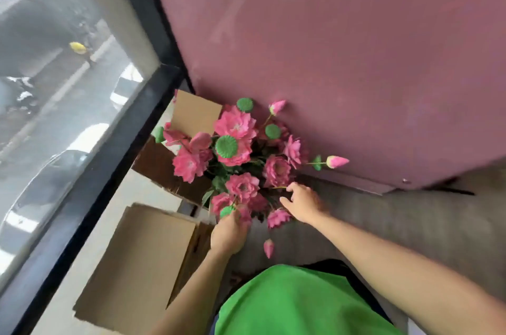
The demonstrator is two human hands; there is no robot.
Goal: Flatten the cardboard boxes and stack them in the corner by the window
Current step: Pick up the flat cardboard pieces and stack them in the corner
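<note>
Two hands reach into a bunch of pink artificial flowers standing in the corner where the flattened cardboard is meant to go.

The left hand (228, 233) has its fingers curled into the lower blooms, seemingly gripping stems, though the petals hide the hold. The right hand (302, 204) is spread with loose fingers, touching the far side of the flower bunch (241, 154) and closed on nothing. Just left of the hands, a flattened cardboard box (137, 266) lies on the pale ledge (153, 189) below the window (63, 61); another cardboard piece (195, 113) stands behind the flowers against the mauve wall (342, 47). The step in hand looks like clearing the corner. Next, the flowers likely need a firm two-handed hold and shifting aside before more cardboard goes down.
</note>
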